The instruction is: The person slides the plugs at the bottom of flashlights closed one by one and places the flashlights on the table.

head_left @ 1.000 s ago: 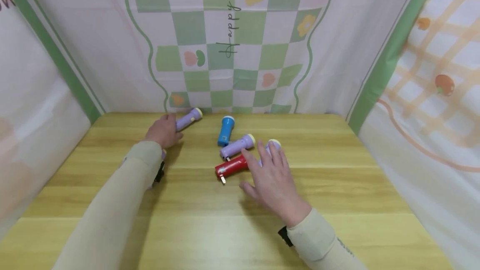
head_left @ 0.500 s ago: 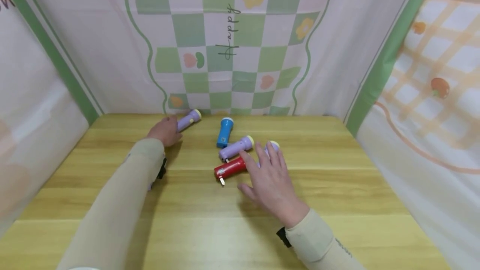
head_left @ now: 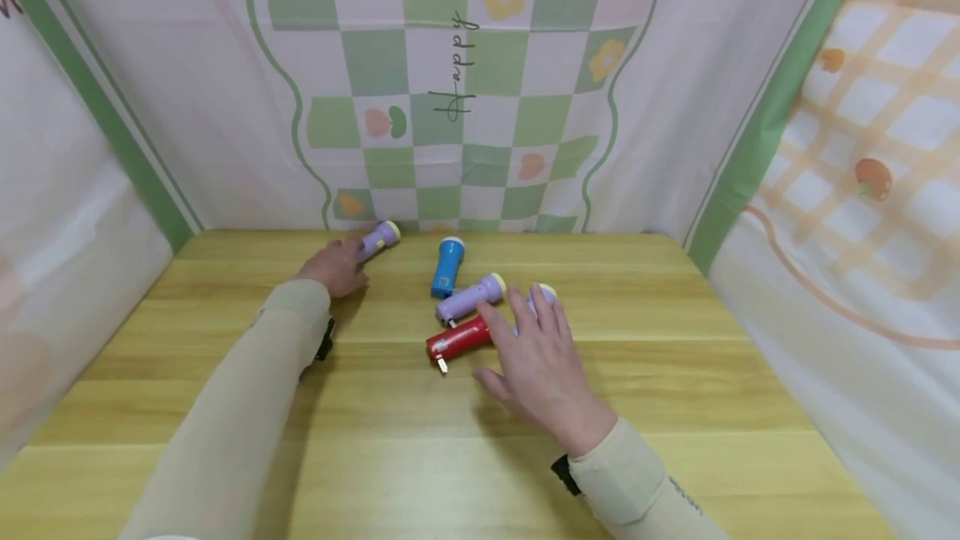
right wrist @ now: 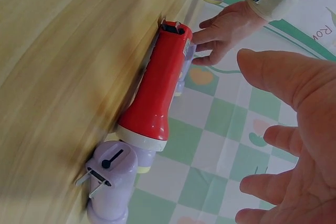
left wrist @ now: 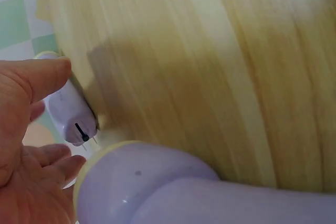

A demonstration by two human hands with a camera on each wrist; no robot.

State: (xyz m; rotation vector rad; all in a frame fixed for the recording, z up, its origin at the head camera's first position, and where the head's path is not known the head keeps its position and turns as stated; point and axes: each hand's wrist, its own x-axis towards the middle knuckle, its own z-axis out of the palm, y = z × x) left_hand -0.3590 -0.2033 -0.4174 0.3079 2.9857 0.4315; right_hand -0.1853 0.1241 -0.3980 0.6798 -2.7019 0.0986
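My left hand [head_left: 335, 267] is at the tail end of a purple flashlight [head_left: 381, 238] near the table's back left. In the left wrist view its thumb is straight and apart from the fingers, beside that flashlight's plug end; contact is unclear. Another purple flashlight [left wrist: 184, 195] lies close under the left wrist, hidden by the arm in the head view. My right hand [head_left: 542, 361] spreads its fingers above a red flashlight [head_left: 457, 340] and a purple flashlight [head_left: 545, 294], gripping neither. Metal prongs stick out of the red one's end.
A blue flashlight [head_left: 447, 267] and a further purple flashlight [head_left: 468, 297] lie mid-table, behind the red one. The wooden table [head_left: 405, 448] ends at a patterned cloth backdrop [head_left: 487, 119], with cloth on both sides too.
My left hand has edged slightly right, covering a little more of the back flashlight's tail. A purple bit that showed by the left wrist is now hidden. The right hand stays over its flashlights.
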